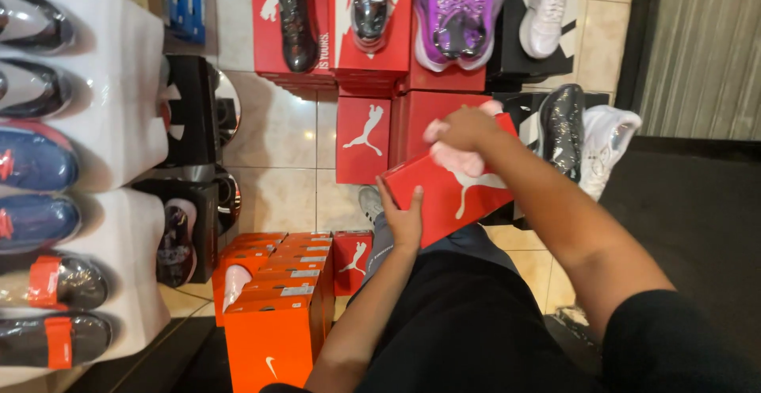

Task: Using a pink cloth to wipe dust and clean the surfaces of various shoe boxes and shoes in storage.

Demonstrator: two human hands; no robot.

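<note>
Left hand [406, 220] steadies red shoebox [444, 191]; right hand [464, 129] presses pink cloth [457, 157].

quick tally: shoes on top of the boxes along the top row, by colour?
The person's left hand and right hand hold a red shoebox; behind it:
Black shoe: 1
Black-and-silver shoe: 1
Purple shoes: 2
White shoe: 1
Total: 5
</note>
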